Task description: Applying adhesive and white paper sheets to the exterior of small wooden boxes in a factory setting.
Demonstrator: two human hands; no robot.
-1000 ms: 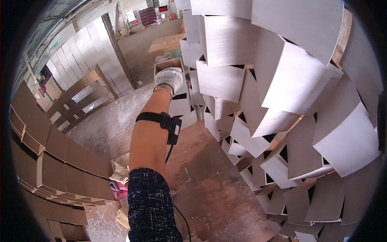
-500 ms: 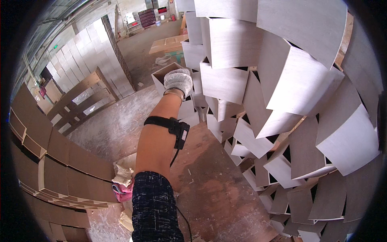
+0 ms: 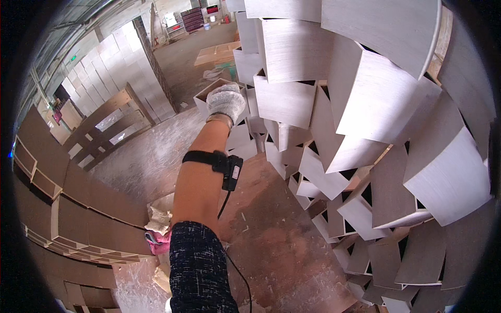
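Note:
My left hand point(image 3: 226, 100), in a pale knitted glove, reaches far forward at the end of an outstretched arm. Its fingers are curled closed over the near right edge of a white wooden box point(image 3: 202, 108) with an open top and a brown inside. The glove hides the fingertips and part of the box's rim. Just right of the hand rises a tall, staggered stack of white wood-grain boxes point(image 3: 286, 104). A black strap with a small device point(image 3: 229, 172) sits round the forearm, its cable hanging down. My right hand is not in view.
Brown panelled boxes point(image 3: 99, 201) are stacked at the left. A slatted wooden pallet point(image 3: 112, 122) stands beyond them, before a wall of pale stacked boxes point(image 3: 115, 62). Pink cloth point(image 3: 158, 242) lies beside my sleeve. A scuffed reddish board point(image 3: 282, 235) extends below the right stack.
The view has shifted slightly, so the right-hand stack appears a little further left. My left hand has turned a little and stays at the same white box.

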